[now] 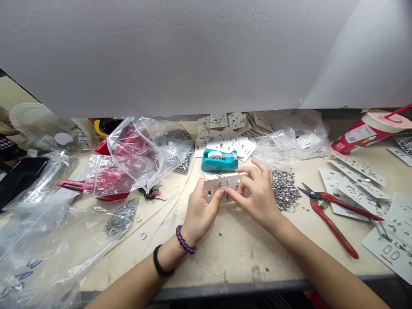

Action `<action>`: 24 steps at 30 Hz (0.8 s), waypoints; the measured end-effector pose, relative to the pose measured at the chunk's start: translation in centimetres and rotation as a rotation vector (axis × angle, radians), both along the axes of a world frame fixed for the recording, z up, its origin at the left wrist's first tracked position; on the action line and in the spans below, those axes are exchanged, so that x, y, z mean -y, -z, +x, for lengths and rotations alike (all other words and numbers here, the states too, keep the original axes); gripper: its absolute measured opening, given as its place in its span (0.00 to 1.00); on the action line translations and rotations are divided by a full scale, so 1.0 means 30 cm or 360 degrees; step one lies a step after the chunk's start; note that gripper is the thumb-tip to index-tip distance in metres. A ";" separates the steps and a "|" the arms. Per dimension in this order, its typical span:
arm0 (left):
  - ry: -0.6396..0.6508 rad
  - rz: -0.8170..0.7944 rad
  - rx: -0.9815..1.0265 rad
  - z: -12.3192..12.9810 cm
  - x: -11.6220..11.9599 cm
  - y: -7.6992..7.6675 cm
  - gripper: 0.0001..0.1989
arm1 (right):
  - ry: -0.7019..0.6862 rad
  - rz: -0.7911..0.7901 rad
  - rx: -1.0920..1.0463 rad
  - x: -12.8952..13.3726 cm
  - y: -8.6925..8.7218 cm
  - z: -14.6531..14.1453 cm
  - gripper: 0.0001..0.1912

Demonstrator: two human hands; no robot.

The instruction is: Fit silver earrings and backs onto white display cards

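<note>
My left hand grips the left end of a pale earring card, its thumb lying along the front. Small shiny studs sit in a row on the card, which is tilted up off the table. On the card's right side is my right hand, thumb and index finger pinched at a tiny stud near my left thumb. Its other fingers curl over the card's top edge. Just behind stands a turquoise tape dispenser. A heap of small metal pieces lies right of my right hand.
Red-handled cutters lie at the right, beside several filled cards. A red cup with a straw leans behind them. Clear plastic bags and red scoops cover the left. More cards are piled at the back, under a large grey panel.
</note>
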State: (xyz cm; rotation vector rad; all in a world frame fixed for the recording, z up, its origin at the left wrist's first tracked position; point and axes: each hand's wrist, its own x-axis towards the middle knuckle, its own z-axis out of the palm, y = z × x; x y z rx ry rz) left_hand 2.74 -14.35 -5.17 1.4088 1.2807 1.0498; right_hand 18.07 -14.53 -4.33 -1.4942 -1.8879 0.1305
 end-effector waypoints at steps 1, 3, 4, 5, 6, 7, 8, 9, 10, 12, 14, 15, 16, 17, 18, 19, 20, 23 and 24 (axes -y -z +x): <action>0.0023 -0.0020 0.0010 -0.001 0.000 -0.005 0.11 | -0.0004 0.0011 -0.0019 -0.001 -0.003 0.005 0.17; 0.0077 -0.0061 0.0028 -0.003 0.001 -0.016 0.12 | -0.0013 0.0004 -0.0064 -0.002 -0.009 0.010 0.17; 0.0099 -0.0084 0.0042 -0.004 0.002 -0.021 0.12 | -0.0013 -0.0015 -0.0086 -0.002 -0.011 0.011 0.16; 0.0121 -0.0113 0.0059 -0.004 0.003 -0.025 0.13 | -0.0006 -0.0036 -0.0105 -0.002 -0.011 0.009 0.16; 0.0140 -0.0143 0.0072 -0.004 0.004 -0.028 0.13 | 0.0009 -0.0055 -0.0118 0.000 -0.010 0.006 0.16; 0.0151 -0.0167 0.0081 -0.003 0.004 -0.029 0.14 | 0.0027 -0.0073 -0.0130 0.003 -0.009 0.001 0.15; 0.0149 -0.0180 0.0082 -0.003 0.005 -0.028 0.14 | 0.0044 -0.0091 -0.0140 0.007 -0.009 -0.003 0.15; 0.0134 -0.0178 0.0075 -0.002 0.004 -0.026 0.14 | 0.0051 -0.0102 -0.0152 0.012 -0.010 -0.006 0.15; 0.0108 -0.0163 0.0065 -0.003 0.003 -0.024 0.14 | 0.0041 -0.0108 -0.0165 0.016 -0.014 -0.007 0.15; 0.0030 -0.0117 0.0056 -0.005 -0.004 -0.021 0.14 | -0.0010 -0.0113 -0.0232 0.020 -0.033 0.000 0.12; -0.0047 -0.0112 0.0073 -0.010 -0.015 -0.023 0.14 | -0.0069 -0.0102 -0.0398 0.004 -0.065 0.022 0.08; -0.0062 -0.0132 0.0092 -0.013 -0.022 -0.025 0.15 | -0.0094 -0.0097 -0.0484 -0.014 -0.083 0.038 0.07; -0.0050 -0.0163 0.0119 -0.015 -0.028 -0.028 0.16 | -0.0119 -0.0102 -0.0541 -0.041 -0.099 0.054 0.07; -0.0017 -0.0201 0.0151 -0.017 -0.034 -0.030 0.17 | -0.0146 -0.0114 -0.0529 -0.075 -0.113 0.069 0.08; 0.0033 -0.0240 0.0185 -0.018 -0.037 -0.031 0.18 | -0.0178 -0.0143 -0.0421 -0.114 -0.123 0.082 0.08; 0.0086 -0.0273 0.0215 -0.018 -0.039 -0.031 0.18 | -0.0208 -0.0190 -0.0253 -0.156 -0.129 0.092 0.09; 0.0130 -0.0297 0.0231 -0.017 -0.039 -0.030 0.18 | -0.0236 -0.0232 -0.0071 -0.198 -0.130 0.097 0.10; 0.0191 -0.0322 0.0216 -0.011 -0.031 -0.023 0.16 | -0.0389 -0.0371 0.0393 -0.297 -0.123 0.091 0.15; 0.0203 -0.0318 0.0206 -0.010 -0.028 -0.021 0.16 | -0.0450 -0.0402 0.0512 -0.317 -0.121 0.084 0.15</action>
